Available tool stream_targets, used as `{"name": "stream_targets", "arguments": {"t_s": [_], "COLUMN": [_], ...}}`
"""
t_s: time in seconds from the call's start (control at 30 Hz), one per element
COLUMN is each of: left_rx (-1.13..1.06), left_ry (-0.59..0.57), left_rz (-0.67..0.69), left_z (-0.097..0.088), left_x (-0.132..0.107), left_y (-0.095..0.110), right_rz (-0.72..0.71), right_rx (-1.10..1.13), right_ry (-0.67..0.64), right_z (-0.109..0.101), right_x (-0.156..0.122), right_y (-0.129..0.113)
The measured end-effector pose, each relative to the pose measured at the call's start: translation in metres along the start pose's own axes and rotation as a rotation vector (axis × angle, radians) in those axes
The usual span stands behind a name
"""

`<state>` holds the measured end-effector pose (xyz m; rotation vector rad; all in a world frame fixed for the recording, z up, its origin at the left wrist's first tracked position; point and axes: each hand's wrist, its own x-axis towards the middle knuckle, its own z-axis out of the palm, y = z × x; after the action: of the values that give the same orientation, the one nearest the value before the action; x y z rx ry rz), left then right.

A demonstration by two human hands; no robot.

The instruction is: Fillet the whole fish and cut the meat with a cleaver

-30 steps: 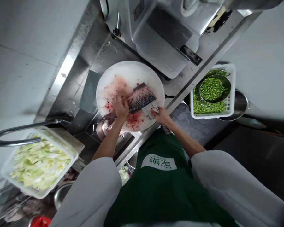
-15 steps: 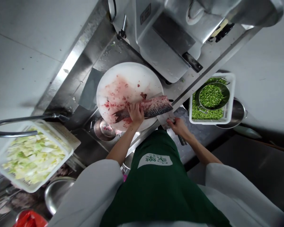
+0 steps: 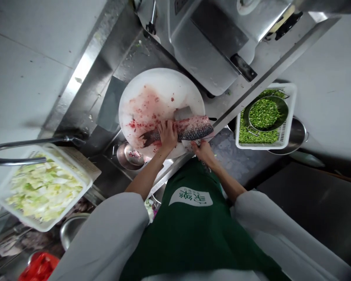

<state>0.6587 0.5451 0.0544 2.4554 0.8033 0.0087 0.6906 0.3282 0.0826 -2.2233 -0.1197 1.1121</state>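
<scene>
A headless fish [image 3: 194, 130] lies on its side across the round white cutting board [image 3: 169, 84], tail to the left and cut end to the right. My left hand [image 3: 167, 134] is pressed over the fish near its tail, fingers curved on it. At the board's near right edge my right hand [image 3: 204, 151] grips a cleaver, its handle hidden in the fist. The cleaver's blade [image 3: 183, 113] runs beneath or into the fish and shows on the far side; which of the two I cannot tell. Red blood and small bits stain the board.
Behind the board stands a metal slicing machine with another cleaver [image 3: 244, 68] on it. A white basket [image 3: 291, 117] of chopped greens is at right, a basket [image 3: 84, 185] of cut cabbage at left. A metal pot [image 3: 121, 158] sits beside the board; a faucet [image 3: 26, 146] juts in.
My right hand has moved left and closer to the fish. The cleaver's blade has passed from the near right side to show beyond the fish. The left hand stays on the fish.
</scene>
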Motion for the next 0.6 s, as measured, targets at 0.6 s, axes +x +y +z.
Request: {"name": "stream_targets", "arguments": {"t_s": [0.6], "left_rx": [-0.039], "left_ry": [-0.056], "left_rz": [0.096], "left_z": [-0.017], "left_x": [0.025], "left_y": [-0.015], "right_rz": [0.105], "right_rx": [0.005], "right_ry": [0.070], "right_z": [0.050], "right_x": [-0.034], "right_y": [0.001]}}
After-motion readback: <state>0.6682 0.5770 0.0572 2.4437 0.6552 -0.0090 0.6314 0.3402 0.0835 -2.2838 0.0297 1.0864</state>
